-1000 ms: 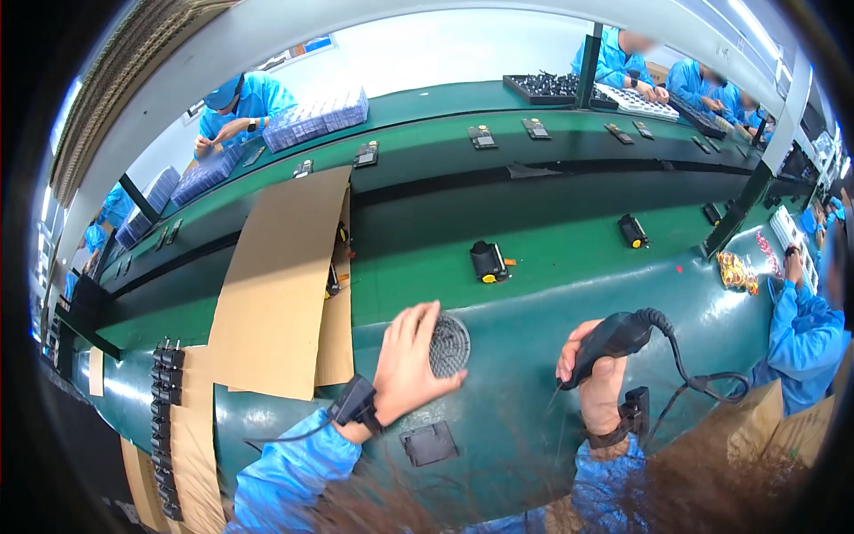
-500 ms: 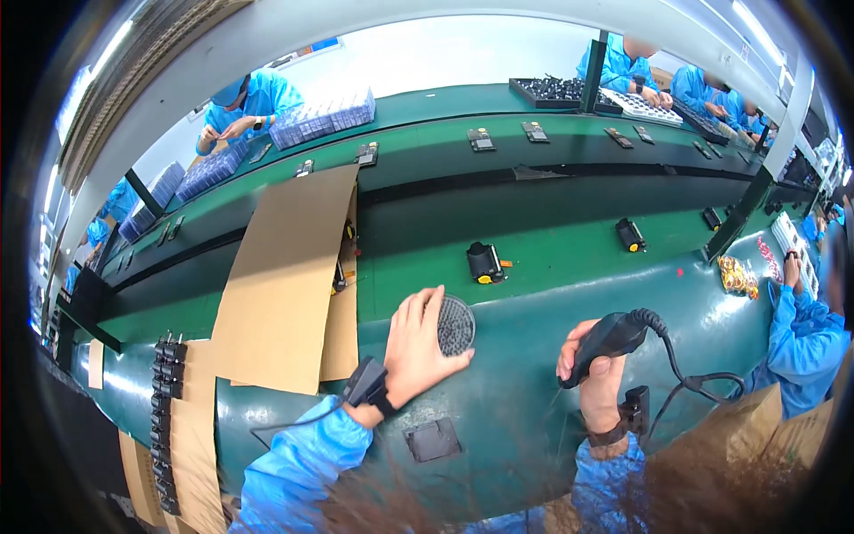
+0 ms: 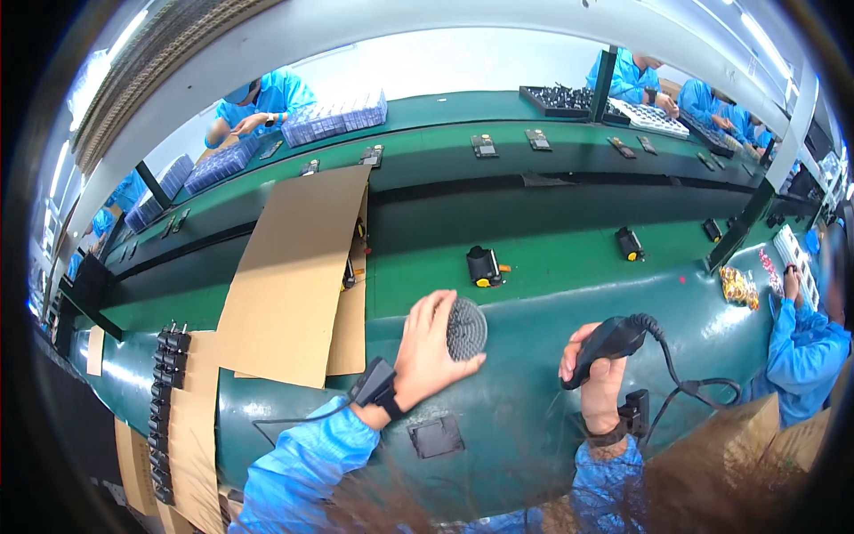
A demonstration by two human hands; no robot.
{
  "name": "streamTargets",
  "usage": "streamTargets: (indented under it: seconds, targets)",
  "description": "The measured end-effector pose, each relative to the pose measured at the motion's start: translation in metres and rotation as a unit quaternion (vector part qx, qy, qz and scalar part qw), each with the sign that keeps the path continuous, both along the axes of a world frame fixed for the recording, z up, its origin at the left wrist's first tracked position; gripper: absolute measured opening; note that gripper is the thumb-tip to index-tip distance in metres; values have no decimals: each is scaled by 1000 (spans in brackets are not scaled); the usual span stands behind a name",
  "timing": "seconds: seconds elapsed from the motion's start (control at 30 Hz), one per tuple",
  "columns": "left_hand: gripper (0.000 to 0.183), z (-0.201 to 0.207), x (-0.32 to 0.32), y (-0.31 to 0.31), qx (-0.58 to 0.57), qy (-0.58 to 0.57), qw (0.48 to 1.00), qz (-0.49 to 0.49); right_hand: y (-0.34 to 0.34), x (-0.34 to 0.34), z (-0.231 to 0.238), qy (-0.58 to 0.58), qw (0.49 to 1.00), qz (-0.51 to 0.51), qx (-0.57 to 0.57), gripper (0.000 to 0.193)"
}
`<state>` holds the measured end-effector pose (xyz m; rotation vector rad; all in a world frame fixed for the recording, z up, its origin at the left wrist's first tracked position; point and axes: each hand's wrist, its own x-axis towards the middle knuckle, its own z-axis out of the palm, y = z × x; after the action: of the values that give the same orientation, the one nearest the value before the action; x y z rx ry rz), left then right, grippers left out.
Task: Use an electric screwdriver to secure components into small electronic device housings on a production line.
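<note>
My left hand [image 3: 429,345] is curled round a dark grey round disc [image 3: 467,329] with a studded face, its fingers over the left edge and the thumb below. The disc is slightly tilted over the green bench. In my right hand [image 3: 598,378] is a black corded hand tool [image 3: 608,347], its narrow end pointing down and left and its cable running off to the right. A dark square plate [image 3: 436,437] lies on the bench below my left hand. Each wrist wears a black strap with a small box.
Black modules with yellow parts [image 3: 485,267] sit on the green conveyor strip [image 3: 551,254] ahead. Brown cardboard sheets [image 3: 294,276] lean at left, beside a row of black parts [image 3: 169,400]. At right are a bag of yellow parts [image 3: 738,287] and a co-worker's sleeve [image 3: 809,356].
My left hand has shifted slightly right with the disc, whose studded face is now tilted differently. My right hand and the tool have barely moved. The view has swung a little.
</note>
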<state>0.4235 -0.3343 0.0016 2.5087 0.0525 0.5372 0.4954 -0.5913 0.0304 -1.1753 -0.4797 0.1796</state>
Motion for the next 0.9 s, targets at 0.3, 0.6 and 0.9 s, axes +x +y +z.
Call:
streamTargets:
  seconds: [0.3, 0.6, 0.9]
  targets:
    - [101, 4, -9, -8, -18, 7, 1000, -22, -2, 0, -6, 9, 1000, -8, 12, 80]
    - [102, 34, -16, 7, 124, 141, 945, -266, 1, -7, -1, 11, 1000, 7, 16, 79]
    - [67, 58, 84, 43, 222, -51, 964, -138, -6, -4, -2, 7, 1000, 15, 19, 78]
